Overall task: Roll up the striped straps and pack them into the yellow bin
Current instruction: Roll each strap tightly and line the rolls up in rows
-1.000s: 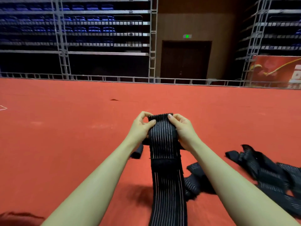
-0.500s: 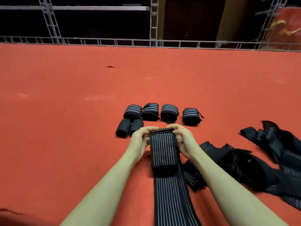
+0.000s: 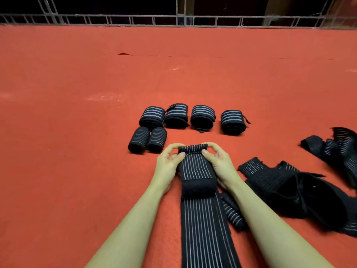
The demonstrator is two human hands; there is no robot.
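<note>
A red floor (image 3: 77, 171) spreads wide and bare to the left of the fingers and far beyond them, up to a metal railing (image 3: 173, 19) at its far edge. Right of the fingers lies a heap of loose straps (image 3: 289, 186), reaching the picture's right edge. Just beyond the fingers sit six rolled straps (image 3: 176, 115), four in a far row and two nearer, left. The strap (image 3: 204, 225) runs from the bottom edge up to the fingers; the left hand (image 3: 169, 163) and right hand (image 3: 220, 163) each pinch its rolled end (image 3: 193, 148), thumbs on the near side.
</note>
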